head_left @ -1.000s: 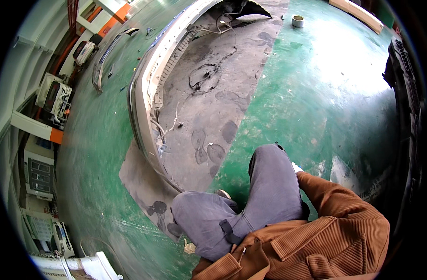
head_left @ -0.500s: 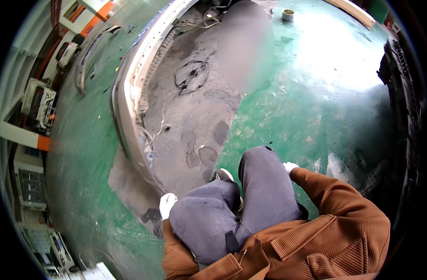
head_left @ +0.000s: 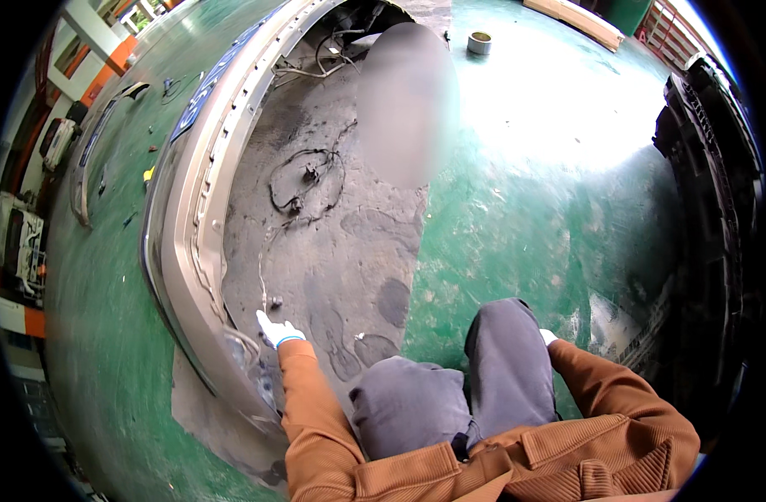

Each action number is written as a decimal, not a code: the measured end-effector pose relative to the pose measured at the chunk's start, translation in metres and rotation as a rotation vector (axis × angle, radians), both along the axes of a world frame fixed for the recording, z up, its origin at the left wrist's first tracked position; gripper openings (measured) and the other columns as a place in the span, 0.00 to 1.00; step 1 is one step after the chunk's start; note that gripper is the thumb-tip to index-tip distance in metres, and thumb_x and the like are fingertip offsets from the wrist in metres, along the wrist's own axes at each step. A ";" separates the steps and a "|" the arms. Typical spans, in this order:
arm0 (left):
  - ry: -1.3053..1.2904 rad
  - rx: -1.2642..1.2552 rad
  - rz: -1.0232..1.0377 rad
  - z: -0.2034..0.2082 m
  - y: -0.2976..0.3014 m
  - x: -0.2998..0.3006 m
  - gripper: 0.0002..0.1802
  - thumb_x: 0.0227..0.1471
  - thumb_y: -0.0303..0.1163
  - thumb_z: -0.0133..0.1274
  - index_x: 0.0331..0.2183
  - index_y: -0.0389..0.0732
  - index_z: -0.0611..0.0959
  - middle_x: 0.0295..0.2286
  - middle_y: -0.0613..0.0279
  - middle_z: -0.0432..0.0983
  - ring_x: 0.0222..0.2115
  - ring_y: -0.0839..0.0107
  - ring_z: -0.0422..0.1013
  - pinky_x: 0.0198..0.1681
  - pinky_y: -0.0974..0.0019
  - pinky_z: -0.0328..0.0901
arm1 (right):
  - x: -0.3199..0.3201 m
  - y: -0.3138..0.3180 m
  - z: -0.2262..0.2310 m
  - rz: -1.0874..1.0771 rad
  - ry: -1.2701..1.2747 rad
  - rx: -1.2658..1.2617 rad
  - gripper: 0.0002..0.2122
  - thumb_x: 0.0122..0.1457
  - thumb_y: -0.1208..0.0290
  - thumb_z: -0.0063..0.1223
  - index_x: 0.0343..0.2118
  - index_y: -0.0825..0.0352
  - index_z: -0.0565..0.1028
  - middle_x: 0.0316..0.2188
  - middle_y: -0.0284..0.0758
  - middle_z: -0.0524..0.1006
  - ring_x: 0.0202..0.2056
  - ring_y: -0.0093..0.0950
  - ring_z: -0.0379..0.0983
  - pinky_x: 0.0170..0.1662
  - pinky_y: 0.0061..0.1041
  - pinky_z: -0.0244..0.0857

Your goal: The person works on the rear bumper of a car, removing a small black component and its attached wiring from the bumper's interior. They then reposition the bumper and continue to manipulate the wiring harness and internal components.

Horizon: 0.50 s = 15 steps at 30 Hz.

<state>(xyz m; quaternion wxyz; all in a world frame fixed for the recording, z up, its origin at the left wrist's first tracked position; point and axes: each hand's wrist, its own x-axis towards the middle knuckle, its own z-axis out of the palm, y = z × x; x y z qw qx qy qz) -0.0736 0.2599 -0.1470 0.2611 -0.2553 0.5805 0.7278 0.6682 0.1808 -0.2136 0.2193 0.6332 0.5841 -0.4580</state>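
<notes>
At my ten o'clock, my left white-gloved hand (head_left: 277, 329) meets a thin pale wire (head_left: 261, 274), grip unclear; my right white-gloved hand (head_left: 549, 336) is mostly hidden, state unreadable. The wire looks light, limp: best held near the small dark connector (head_left: 275, 302).

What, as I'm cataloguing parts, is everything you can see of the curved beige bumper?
The bumper is a curved, beige, plastic-looking shell, slotted along its inner edge, with a blue plate on its outer side and cables inside its curve. Its near end lies over the grey mat; the left hand is beside it, seemingly not touching.
</notes>
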 end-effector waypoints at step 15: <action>-0.163 0.631 -0.092 0.010 0.086 0.076 0.21 0.73 0.51 0.49 0.35 0.44 0.80 0.41 0.53 0.82 0.48 0.53 0.76 0.57 0.52 0.69 | -0.047 0.072 0.190 -0.430 -0.095 -0.078 0.23 0.70 0.48 0.53 0.53 0.66 0.82 0.46 0.43 0.84 0.49 0.37 0.80 0.52 0.36 0.72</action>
